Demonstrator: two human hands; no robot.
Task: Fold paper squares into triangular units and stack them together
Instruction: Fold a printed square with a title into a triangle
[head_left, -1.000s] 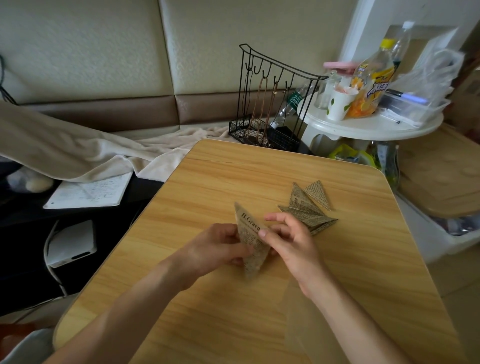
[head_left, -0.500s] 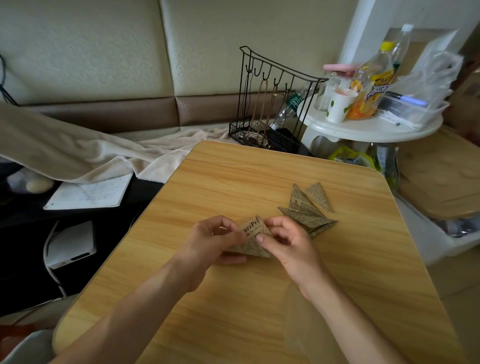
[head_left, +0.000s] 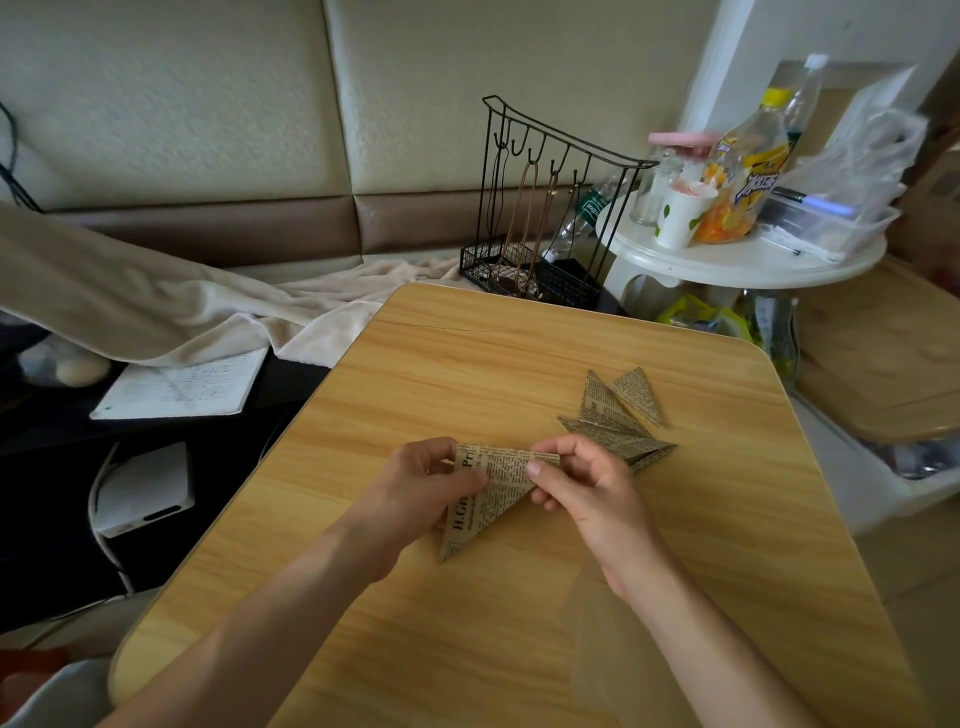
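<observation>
I see a wooden table (head_left: 467, 623) from above, with both of the person's forearms reaching in from the bottom edge. Between the hands, just above the tabletop near its middle, is a piece of newspaper-print paper (head_left: 493, 493) folded into a long triangle, its flat edge at the top and its point aimed down and to the left. The left hand (head_left: 415, 493) pinches the paper's upper left corner, thumb on top and fingers curled behind it. The right hand (head_left: 582, 483) pinches the upper right corner, thumb pressed on the printed face and the other fingers curled loosely. Just beyond the right hand, a small pile of folded triangles (head_left: 618, 415) in the same print lies on the table, overlapping one another and fanned out.

Past the far edge of the table stands a black wire rack (head_left: 545, 208). To its right is a round white side table (head_left: 743, 260) carrying a paper cup (head_left: 675, 218) and an orange drink bottle (head_left: 743, 176). A cream blanket (head_left: 156, 301) lies on the left.
</observation>
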